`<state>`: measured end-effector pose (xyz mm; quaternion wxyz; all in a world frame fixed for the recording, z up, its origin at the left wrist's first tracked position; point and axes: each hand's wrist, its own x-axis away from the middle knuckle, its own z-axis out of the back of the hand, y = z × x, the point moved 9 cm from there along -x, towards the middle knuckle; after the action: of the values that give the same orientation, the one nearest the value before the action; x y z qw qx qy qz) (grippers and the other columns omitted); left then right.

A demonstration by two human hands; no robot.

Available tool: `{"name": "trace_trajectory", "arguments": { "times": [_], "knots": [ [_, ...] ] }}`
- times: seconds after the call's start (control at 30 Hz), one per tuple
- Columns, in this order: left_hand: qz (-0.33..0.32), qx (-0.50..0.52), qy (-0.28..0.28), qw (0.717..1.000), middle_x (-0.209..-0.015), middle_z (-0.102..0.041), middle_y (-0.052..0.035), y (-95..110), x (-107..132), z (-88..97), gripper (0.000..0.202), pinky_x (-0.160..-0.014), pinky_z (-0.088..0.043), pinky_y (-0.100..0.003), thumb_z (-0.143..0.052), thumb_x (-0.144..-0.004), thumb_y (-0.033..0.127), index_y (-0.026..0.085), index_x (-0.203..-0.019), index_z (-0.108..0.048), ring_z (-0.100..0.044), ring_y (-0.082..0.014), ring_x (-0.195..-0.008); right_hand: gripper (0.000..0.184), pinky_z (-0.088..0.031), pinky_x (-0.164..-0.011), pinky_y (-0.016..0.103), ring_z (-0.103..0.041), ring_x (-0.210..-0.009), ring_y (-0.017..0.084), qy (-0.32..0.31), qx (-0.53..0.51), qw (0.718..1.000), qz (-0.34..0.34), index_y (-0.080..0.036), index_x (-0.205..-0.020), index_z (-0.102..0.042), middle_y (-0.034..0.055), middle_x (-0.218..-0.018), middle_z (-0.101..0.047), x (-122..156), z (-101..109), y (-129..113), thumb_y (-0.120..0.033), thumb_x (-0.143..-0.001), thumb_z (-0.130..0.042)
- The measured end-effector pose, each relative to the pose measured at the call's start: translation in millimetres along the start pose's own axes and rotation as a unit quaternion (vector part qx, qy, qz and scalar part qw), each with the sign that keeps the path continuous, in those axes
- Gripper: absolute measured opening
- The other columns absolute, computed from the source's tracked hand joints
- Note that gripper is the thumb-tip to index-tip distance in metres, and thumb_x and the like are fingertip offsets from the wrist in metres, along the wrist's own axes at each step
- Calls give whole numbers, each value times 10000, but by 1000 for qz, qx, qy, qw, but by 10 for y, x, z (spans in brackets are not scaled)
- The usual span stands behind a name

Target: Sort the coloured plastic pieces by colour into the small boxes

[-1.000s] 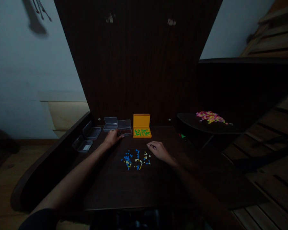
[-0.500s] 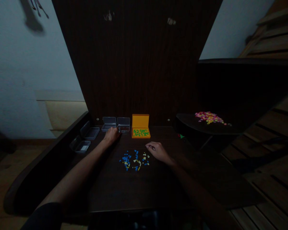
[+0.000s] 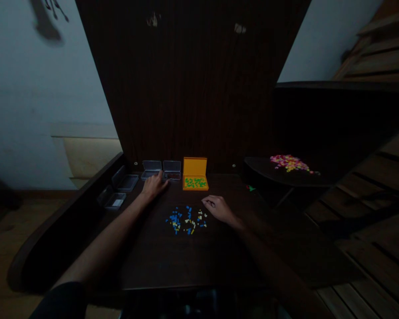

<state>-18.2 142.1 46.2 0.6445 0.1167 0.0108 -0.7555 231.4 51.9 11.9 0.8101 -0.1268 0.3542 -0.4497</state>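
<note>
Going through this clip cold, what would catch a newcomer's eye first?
Probably the open yellow box of green pieces, standing at the back of the dark desk. Next, the heap of pink and yellow bits on the side shelf at right, and the scattered blue and pale pieces in front of the hands.

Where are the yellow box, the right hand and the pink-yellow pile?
Yellow box (image 3: 195,166): head view, inside of raised lid.
Right hand (image 3: 218,208): head view, its back.
Pink-yellow pile (image 3: 290,162): head view, heap's middle.
</note>
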Motion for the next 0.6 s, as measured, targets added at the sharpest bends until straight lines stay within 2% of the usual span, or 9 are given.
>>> {"name": "trace_trajectory", "arguments": {
  "times": [0.1,0.2,0.3,0.43,0.6],
  "knots": [
    [-27,-41,50,998,-1206,-604,-214,-105,21,96,476,-908,-460,-410,-431,-897,389,93,-1261,-510,-586,-331,-1103,201,-458,-636,252,-599,-635,141,3,4,1000,3,-167,-851,-723,59,-790,-713,2,3,-6,-185,-873,-524],
    [-63,-86,66,992,-1278,-559,-243,-201,40,79,517,-973,-404,-454,-500,-832,284,53,-1294,-503,-496,-365,-1198,204,-469,-646,256,-602,-639,141,2,-1,1000,3,-173,-854,-726,61,-809,-721,3,8,-11,-192,-877,-524],
    [-77,-92,51,992,-1264,-587,-232,-289,56,-6,428,-947,-385,-508,-428,-863,222,83,-1248,-555,-490,-378,-1194,203,-470,-644,255,-601,-642,141,0,-2,1000,1,-172,-854,-726,59,-802,-720,4,11,-12,-197,-877,-526],
    [-96,-86,27,991,-1114,-665,-193,-308,74,-62,327,-939,-369,-499,-384,-870,148,138,-1061,-649,-558,-336,-1106,209,-464,-641,253,-597,-641,138,-1,0,1000,2,-162,-853,-724,61,-801,-717,3,15,-16,-198,-880,-520],
    [-128,-74,27,989,-1055,-671,-176,-259,139,-15,344,-964,-345,-473,-423,-824,99,144,-1080,-649,-586,-308,-1069,214,-460,-637,258,-592,-631,140,-7,7,1000,3,-159,-862,-727,67,-804,-716,-2,16,-23,-206,-882,-519]
  ]
}}
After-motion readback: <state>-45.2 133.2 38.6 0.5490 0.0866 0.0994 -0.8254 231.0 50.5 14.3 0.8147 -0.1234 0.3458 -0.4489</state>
